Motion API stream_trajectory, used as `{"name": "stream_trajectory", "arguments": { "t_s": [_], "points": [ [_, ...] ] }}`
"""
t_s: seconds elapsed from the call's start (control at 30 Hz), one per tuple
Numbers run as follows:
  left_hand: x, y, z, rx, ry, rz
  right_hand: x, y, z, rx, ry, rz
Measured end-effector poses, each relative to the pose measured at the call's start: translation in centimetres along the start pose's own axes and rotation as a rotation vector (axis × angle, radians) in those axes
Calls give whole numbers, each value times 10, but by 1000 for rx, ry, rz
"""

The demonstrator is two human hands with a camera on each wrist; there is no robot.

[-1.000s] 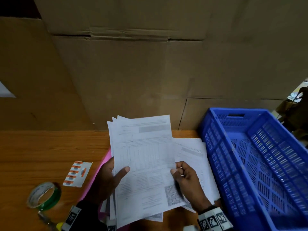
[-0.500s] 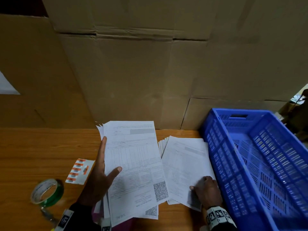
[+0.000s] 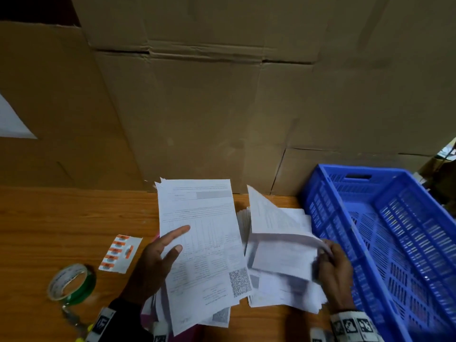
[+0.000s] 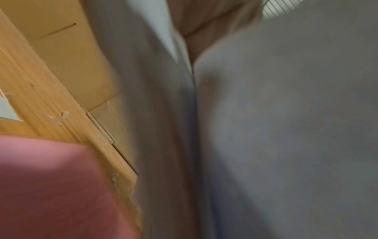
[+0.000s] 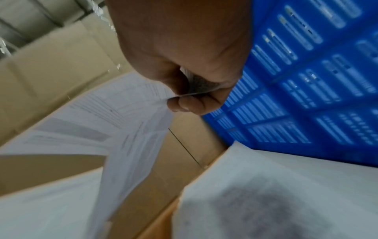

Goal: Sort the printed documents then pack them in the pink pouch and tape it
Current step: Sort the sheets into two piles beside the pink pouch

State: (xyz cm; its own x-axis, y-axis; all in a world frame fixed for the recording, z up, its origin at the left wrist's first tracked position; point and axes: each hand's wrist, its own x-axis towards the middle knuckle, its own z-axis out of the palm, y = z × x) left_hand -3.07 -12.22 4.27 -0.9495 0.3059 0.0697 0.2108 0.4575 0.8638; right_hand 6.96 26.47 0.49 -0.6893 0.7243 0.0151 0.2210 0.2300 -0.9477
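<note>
Paper moved: half a second ago the right hand (image 3: 334,272) lay flat; now its fingers (image 5: 184,105) pinch 1 sheet (image 3: 278,233), lifting it off the pile (image 3: 283,292). Left hand (image 3: 154,265) grips its stack (image 3: 202,238), 2 fingers straight. Pink pouch (image 4: 51,186) lies underneath. Sorting continues.

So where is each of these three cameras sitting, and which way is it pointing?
Head: worn on the head, facing forward and down at the table; both hands show, left hand on a sheaf, right hand lifting a sheet.
Left wrist: looks along the hand; blurred paper, pink pouch, no fingers plainly visible.
Right wrist: looks along the hand at fingers pinching paper.
Shared: blue crate appears in head and right wrist views.
</note>
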Motion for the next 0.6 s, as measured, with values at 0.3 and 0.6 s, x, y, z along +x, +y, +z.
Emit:
{"name": "stream_trajectory", "arguments": {
  "t_s": [0.3, 0.6],
  "points": [
    [11, 17, 10, 12, -44, -13, -17, -58, 16, 122, -249, 6],
    [6, 36, 18, -159, -41, -99, -54, -60, 70, 37, -706, 111]
  ]
}}
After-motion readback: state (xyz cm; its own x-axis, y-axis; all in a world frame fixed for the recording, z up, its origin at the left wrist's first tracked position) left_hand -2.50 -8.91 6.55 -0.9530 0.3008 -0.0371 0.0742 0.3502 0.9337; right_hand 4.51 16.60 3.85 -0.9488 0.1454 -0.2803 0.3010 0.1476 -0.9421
